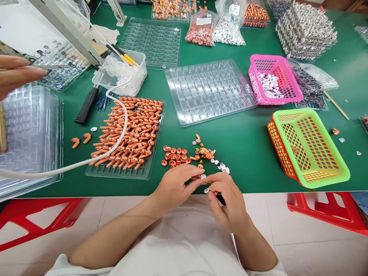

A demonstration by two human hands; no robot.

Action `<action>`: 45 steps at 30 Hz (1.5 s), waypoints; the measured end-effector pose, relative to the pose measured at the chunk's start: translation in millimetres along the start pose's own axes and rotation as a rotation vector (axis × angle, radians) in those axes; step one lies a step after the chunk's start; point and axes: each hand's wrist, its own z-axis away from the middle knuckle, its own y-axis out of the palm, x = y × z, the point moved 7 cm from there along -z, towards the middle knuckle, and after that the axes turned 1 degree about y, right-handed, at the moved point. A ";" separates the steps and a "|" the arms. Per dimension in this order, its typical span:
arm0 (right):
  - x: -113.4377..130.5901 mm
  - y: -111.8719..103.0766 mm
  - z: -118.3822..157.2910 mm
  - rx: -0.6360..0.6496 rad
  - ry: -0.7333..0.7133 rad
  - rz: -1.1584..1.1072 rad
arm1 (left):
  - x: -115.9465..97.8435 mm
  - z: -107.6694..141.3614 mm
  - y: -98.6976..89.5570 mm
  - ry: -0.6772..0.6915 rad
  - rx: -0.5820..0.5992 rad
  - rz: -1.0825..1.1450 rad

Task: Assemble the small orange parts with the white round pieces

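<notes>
A green table spreads under everything (244, 153). On its left part lies a clear tray (145, 174) packed with orange stemmed parts. The left hand (176, 186) and the right hand (228, 197) meet at the table's near edge, each grip pinched on something small. Just beyond the left hand sits a cluster of orange caps (178, 151); a row of white discs (221, 166) trails just past the right hand's knuckles. Smallest come the held things: a white-faced piece (203, 176) between left thumb and fingertips, right fingertips beside it, and, nearer the body, a white ring (206, 190) between right thumb and finger.
</notes>
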 end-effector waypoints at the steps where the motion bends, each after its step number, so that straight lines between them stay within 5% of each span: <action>1: -0.2 -0.9 -0.4 -0.001 0.008 -0.019 | 0.6 -0.4 1.0 -0.006 0.015 0.020; 9: -17.1 -12.0 -7.1 -0.039 0.264 -0.117 | -7.6 -3.8 3.5 -0.011 0.069 0.029; 20: -19.6 -6.7 -15.7 0.110 0.322 -0.071 | -17.9 -5.0 10.1 0.097 0.086 -0.004; 38: -24.4 -3.7 -13.3 0.123 0.380 -0.085 | -21.8 -2.2 13.1 0.128 0.106 -0.018; 45: -31.2 -2.3 -10.9 0.168 0.477 -0.144 | -16.6 -3.3 10.7 -0.066 0.167 0.221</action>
